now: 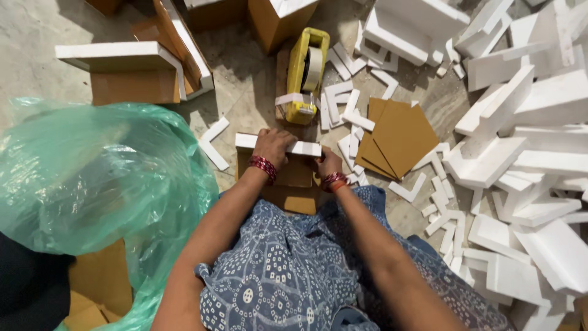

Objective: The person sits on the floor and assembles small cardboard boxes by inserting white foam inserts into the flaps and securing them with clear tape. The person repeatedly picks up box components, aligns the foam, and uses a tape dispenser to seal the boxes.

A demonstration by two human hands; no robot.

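— Foam strip, white, tops a brown cardboard box; left hand closed over it.
— Right hand?
— Gripping its right end. Yellow tape dispenser lies just beyond.

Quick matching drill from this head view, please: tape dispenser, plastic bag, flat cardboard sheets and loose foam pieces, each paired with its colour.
Things:
1. tape dispenser
2. plastic bag
3. flat cardboard sheets
4. loose foam pieces

Colours:
A. white
B. translucent green
C. yellow
D. brown

Pairs: 1-C, 2-B, 3-D, 4-A.
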